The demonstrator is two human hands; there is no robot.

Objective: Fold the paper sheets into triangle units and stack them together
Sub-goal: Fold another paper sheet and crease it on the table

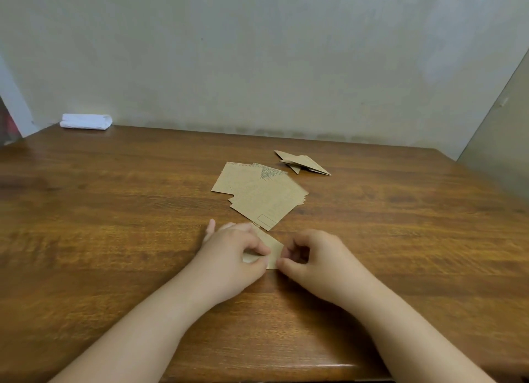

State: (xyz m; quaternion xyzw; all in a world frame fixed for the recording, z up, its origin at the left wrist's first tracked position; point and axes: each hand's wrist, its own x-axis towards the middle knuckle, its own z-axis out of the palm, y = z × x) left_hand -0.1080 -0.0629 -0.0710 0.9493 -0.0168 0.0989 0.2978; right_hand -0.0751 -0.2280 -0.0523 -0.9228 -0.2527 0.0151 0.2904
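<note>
- Folded triangle units [304, 162]: small pile at one o'clock on the surface [114, 211].
- Unfolded paper sheets [262, 193]: loose heap, centre, several left.
- Sheet in progress [272, 249]: part-folded, pinched by left hand [233, 253] and right hand [312, 258].

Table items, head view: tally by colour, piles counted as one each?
Brown paper: 3 groups: the sheet being folded in both hands, the flat sheet pile, the folded triangle units.
White: 1, a folded cloth at the far left.
Total: 4. Sheets per pile cannot be told.
</note>
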